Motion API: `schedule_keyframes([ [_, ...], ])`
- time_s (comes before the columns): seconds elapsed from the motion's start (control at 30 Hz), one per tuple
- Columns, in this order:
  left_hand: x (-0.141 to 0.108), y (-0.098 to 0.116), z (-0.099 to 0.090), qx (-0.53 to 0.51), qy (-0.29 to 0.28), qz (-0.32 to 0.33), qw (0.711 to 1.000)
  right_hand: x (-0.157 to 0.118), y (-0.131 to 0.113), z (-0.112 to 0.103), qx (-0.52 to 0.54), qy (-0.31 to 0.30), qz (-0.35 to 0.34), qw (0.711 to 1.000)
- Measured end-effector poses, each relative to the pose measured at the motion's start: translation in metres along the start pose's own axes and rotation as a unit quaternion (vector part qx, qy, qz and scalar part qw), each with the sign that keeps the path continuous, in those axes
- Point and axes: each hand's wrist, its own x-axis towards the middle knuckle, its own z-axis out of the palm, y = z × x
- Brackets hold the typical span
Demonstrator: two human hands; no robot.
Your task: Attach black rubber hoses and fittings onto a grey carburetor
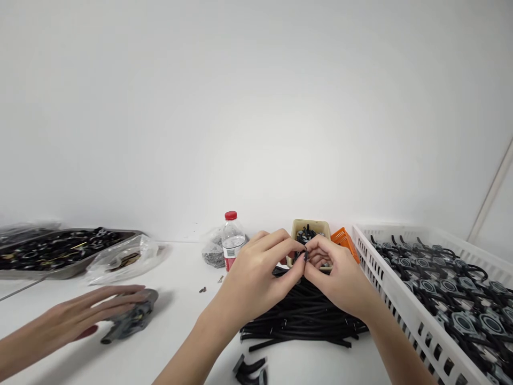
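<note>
I'm pinching a small black piece [305,256] between the fingertips of my left hand [256,272] and right hand [342,270], holding it above the worktop [180,313], in front of the cream bin [311,222] near the far edge. My fingers are covering most of it, so I'm not telling its exact shape. I'm judging it light, perhaps slightly springy and easy to drop, so a gentle fingertip grip at its ends should suit. Black rubber tubes [296,321] are lying below, probably soft and bendable, best gripped mid-length.
</note>
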Motion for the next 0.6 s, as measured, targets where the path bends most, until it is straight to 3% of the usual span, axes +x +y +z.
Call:
schedule_keyframes([
  [0.2, 0.001, 0.001, 0.000, -0.002, 0.004, 0.011, 1.000, -0.001, -0.004, 0.001, -0.004, -0.003, -0.023, 1.000],
  [0.4, 0.000, 0.006, -0.002, 0.017, 0.065, 0.041, 0.997, -0.003, -0.009, -0.001, -0.013, 0.012, -0.043, 0.999],
  [0.6, -0.004, 0.012, -0.012, 0.046, 0.083, 0.040, 0.995, -0.005, -0.009, -0.009, 0.002, 0.063, -0.044, 0.997],
])
